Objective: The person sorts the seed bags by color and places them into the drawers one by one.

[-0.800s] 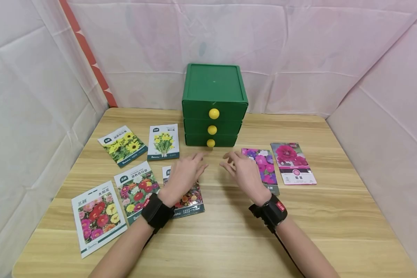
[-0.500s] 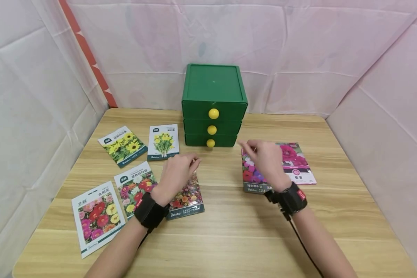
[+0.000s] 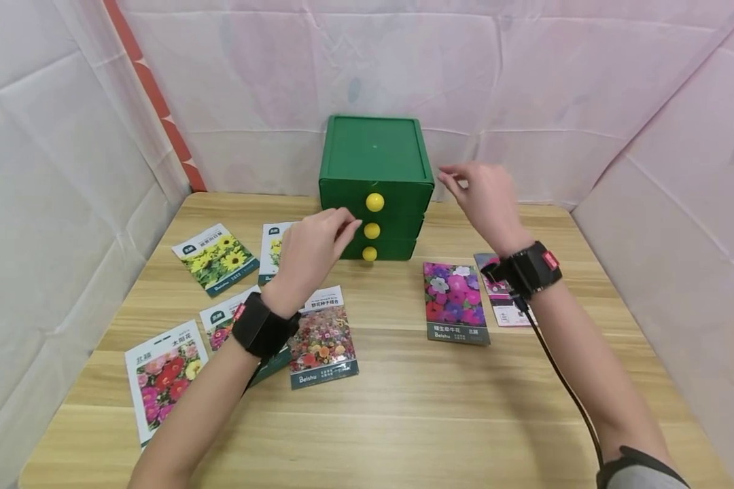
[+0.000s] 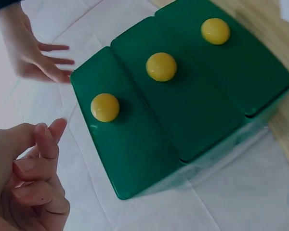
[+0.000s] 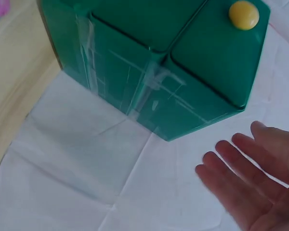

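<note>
A green chest of drawers (image 3: 376, 187) stands at the far middle of the tabletop (image 3: 404, 407), against the pale cloth backdrop (image 3: 526, 81), with three drawers stacked one above another and a yellow knob on each. The left hand (image 3: 310, 251) hangs in the air just in front of the chest's left side, level with the top knob (image 3: 375, 201) and middle knob (image 3: 372, 230); its fingers (image 4: 41, 159) are loosely curled toward the palm and hold nothing (the left wrist view shows the thumb tip near the top drawer's edge, not touching it). The right hand (image 3: 482, 197) is raised beside the chest's upper right corner, close to it but apart; its fingers (image 5: 236, 180) are straight and slightly spread, the palm empty. The bottom knob (image 3: 370, 253) is clear of both hands.

Flat on the tabletop lie flower seed packets: a sunflower packet (image 3: 215, 258) and a yellow-flower packet (image 3: 272, 251) at the left, the latter partly hidden by the left hand, three mixed-flower packets nearer the front left, a purple-flower packet (image 3: 455, 302) right of centre, and a pink packet (image 3: 501, 299) just beside it, partly under the right wrist strap.
</note>
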